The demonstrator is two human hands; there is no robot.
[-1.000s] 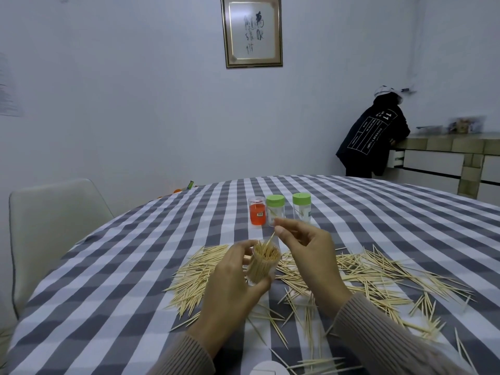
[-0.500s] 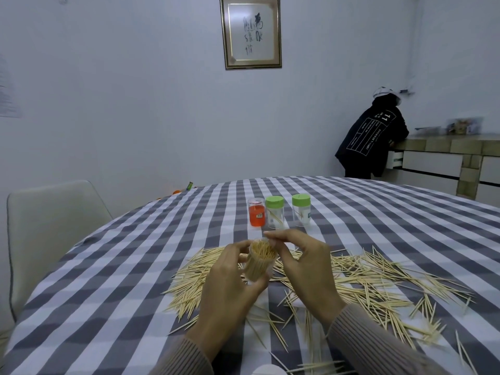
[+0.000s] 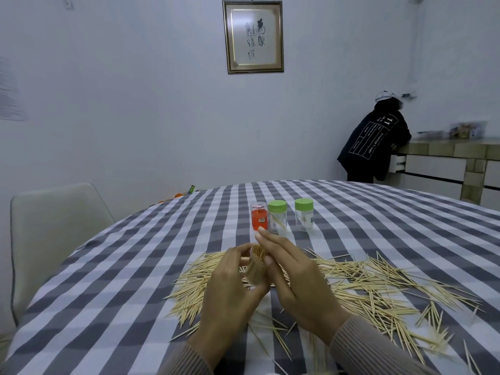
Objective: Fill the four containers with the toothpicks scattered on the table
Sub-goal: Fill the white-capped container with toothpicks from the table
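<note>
Clear container (image 3: pixel 255 269), packed with toothpicks, held above the table (image 3: pixel 135 266) in the curled left hand (image 3: pixel 230 290), base hidden; right hand (image 3: pixel 295 277) fingers straight across its mouth; orange container (image 3: pixel 259 219) label illegible; loose toothpicks (image 3: pixel 378 282) scattered beneath.

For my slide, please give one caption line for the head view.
Left hand holds a toothpick-packed container; right hand presses its top.

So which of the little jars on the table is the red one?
The red jar is the leftmost of the three standing in a row behind the hands. It has a clear top, while the two jars to its right have green lids.
</note>
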